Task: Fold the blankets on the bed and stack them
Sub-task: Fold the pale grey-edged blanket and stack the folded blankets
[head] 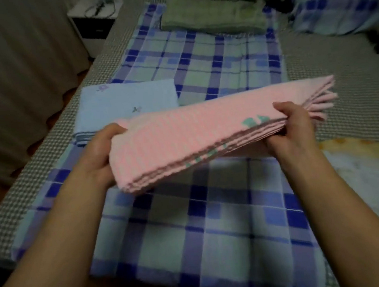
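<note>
- I'm holding the folded pink blanket (208, 129) by both short ends, up off the bed, so the layers are staying squared instead of sliding apart.
- My left hand (100, 152) is curling round the near-left end, thumb over the top and fingers tucked underneath where I can't see them. It's taking most of the weight, I reckon, since that end is sitting lower.
- My right hand (292, 125) is pinching the other end, thumb on top, with the loose edges fanning out just past it. That's why the grip looks tight: let go and those layers are probably flopping open.
- The folded light blue blanket (128, 100) is lying just beyond my left hand, partly hidden by the pink one. I'm guessing that's the stack I'm aiming for.
- Under both hands the blue plaid blanket (193, 231) is spread flat on the bed (340, 76), not folded yet.
- Far ahead of my hands, folded green blankets (215, 16) are sitting piled already.
</note>
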